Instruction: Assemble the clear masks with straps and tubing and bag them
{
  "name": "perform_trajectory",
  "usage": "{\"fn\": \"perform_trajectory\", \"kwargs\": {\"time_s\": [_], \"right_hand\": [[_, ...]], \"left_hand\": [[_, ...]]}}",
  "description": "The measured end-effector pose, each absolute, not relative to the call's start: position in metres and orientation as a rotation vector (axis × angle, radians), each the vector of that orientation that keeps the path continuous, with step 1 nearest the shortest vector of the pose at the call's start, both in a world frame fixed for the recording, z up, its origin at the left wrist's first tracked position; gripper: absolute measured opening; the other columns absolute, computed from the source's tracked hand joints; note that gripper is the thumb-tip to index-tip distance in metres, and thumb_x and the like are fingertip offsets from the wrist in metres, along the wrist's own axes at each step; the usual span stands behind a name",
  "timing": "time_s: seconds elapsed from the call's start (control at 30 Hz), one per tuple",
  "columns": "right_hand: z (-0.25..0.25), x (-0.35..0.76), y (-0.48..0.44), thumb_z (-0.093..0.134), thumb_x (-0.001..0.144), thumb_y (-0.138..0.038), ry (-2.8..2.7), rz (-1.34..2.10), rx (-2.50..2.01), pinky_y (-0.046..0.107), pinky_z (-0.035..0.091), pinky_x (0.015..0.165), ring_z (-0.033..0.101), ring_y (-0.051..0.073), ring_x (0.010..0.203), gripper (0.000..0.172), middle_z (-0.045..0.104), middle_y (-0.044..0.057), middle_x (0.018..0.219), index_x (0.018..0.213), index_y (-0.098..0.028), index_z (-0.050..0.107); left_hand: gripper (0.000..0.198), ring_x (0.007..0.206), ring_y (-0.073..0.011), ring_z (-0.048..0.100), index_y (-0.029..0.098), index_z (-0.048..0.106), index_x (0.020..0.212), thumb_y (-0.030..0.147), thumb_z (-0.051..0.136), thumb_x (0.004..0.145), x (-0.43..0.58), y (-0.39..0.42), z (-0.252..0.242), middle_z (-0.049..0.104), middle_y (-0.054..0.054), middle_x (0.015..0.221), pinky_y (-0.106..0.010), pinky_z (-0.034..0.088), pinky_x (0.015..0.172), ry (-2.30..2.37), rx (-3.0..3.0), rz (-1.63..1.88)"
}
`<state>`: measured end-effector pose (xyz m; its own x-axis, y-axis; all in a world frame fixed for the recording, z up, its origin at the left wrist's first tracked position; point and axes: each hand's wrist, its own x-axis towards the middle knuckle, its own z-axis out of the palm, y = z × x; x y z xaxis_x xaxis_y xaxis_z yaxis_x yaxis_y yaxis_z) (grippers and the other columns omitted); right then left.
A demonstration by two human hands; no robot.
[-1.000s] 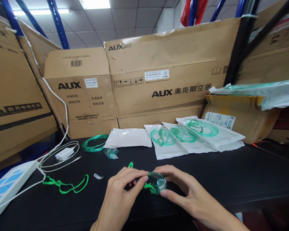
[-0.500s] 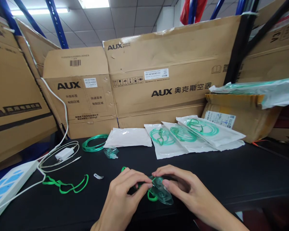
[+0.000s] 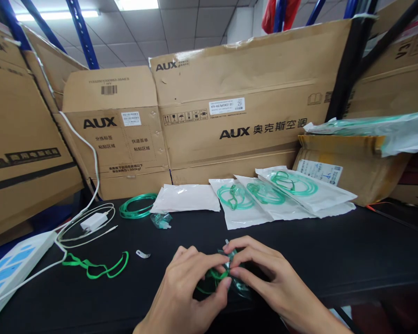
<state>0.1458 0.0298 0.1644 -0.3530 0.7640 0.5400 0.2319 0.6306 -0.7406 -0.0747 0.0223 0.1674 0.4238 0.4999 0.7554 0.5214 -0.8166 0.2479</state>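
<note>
My left hand [image 3: 188,290] and my right hand [image 3: 264,273] meet low in the middle of the black table [image 3: 334,255]. Both pinch a clear plastic face mask [image 3: 237,284] with a green elastic strap [image 3: 214,277] looped at it. Fingers of both hands cover most of the mask. A small metal clip [image 3: 142,253] lies to the left of my left hand. A loose green strap [image 3: 95,266] lies further left.
Three sealed white pouches with green tubing [image 3: 264,195] and a blank pouch [image 3: 186,198] lie behind. A coil of green tubing [image 3: 136,206], a small clear part [image 3: 161,220], a white charger with cable [image 3: 94,221] and a power strip [image 3: 10,266] sit left. Cardboard boxes [image 3: 244,106] wall the back.
The mask has been turned and pulled lower between my hands. My fingers have closed in over it, and the green strap now bunches under my left fingers.
</note>
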Motion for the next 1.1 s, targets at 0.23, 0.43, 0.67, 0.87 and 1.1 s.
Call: {"fn": "perform_trajectory", "kwargs": {"time_s": [0.23, 0.43, 0.67, 0.87, 1.1], "right_hand": [[0.160, 0.145, 0.029, 0.070, 0.102, -0.026, -1.947, 0.629, -0.759, 0.032, 0.056, 0.099, 0.073, 0.023, 0.111, 0.007, 0.075, 0.005, 0.119, 0.098, -0.028, 0.075], [0.161, 0.145, 0.027, 0.066, 0.104, -0.023, -1.973, 0.603, -0.762, 0.030, 0.055, 0.100, 0.072, 0.023, 0.113, 0.010, 0.074, 0.005, 0.120, 0.100, -0.028, 0.074], [0.162, 0.144, 0.028, 0.064, 0.104, -0.023, -1.886, 0.528, -0.809, 0.030, 0.055, 0.100, 0.072, 0.022, 0.113, 0.010, 0.074, 0.004, 0.120, 0.099, -0.029, 0.071], [0.160, 0.144, 0.028, 0.065, 0.102, -0.020, -1.874, 0.457, -0.826, 0.029, 0.055, 0.097, 0.073, 0.021, 0.110, 0.011, 0.073, 0.005, 0.119, 0.096, -0.027, 0.070], [0.154, 0.145, 0.033, 0.062, 0.104, -0.021, -1.841, 0.446, -0.871, 0.028, 0.053, 0.099, 0.071, 0.020, 0.114, 0.011, 0.072, 0.003, 0.123, 0.101, -0.029, 0.068]], "left_hand": [[0.029, 0.079, -0.0218, 0.073, 0.029, 0.068, 0.115, 0.021, 0.079, 0.089, -0.074, 0.025, 0.160, 0.082, 0.001, 0.097, -0.045, 0.046, 0.096, -1.157, -2.749, -1.208], [0.025, 0.078, -0.0202, 0.071, 0.028, 0.066, 0.104, 0.015, 0.079, 0.087, -0.073, 0.022, 0.159, 0.078, 0.005, 0.093, -0.046, 0.043, 0.099, -1.212, -2.741, -1.261], [0.008, 0.072, -0.0181, 0.062, 0.026, 0.070, 0.104, 0.022, 0.072, 0.097, -0.079, 0.025, 0.165, 0.065, 0.003, 0.079, -0.034, 0.044, 0.082, -1.204, -2.715, -1.305], [0.019, 0.071, -0.0193, 0.059, 0.025, 0.070, 0.090, 0.030, 0.060, 0.105, -0.079, 0.026, 0.166, 0.060, 0.003, 0.074, -0.041, 0.043, 0.093, -1.391, -2.642, -1.246], [0.040, 0.078, -0.0228, 0.055, 0.023, 0.064, 0.072, 0.036, 0.050, 0.107, -0.076, 0.024, 0.170, 0.054, 0.001, 0.075, -0.047, 0.042, 0.093, -1.684, -2.612, -1.118]]}}
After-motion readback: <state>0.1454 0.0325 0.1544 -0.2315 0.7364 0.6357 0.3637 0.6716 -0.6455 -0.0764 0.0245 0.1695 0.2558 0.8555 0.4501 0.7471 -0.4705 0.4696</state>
